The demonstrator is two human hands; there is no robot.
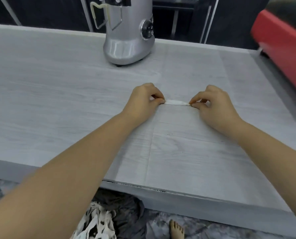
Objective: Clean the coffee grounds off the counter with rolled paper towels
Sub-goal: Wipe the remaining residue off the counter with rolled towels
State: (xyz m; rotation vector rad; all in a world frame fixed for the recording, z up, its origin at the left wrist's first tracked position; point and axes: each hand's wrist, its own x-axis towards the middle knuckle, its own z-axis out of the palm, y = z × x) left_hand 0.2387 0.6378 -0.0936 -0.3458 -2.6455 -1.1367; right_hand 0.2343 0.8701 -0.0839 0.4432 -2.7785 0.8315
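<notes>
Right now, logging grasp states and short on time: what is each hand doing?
Left hand: pinches the left end of the rolled paper towel on the counter.
Right hand: pinches the towel's right end.

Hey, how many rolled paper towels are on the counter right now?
1. The rolled paper towel lies on the counter in front of the silver appliance, pinched at one end by the left hand and at the other by the right hand. No others show.
</notes>
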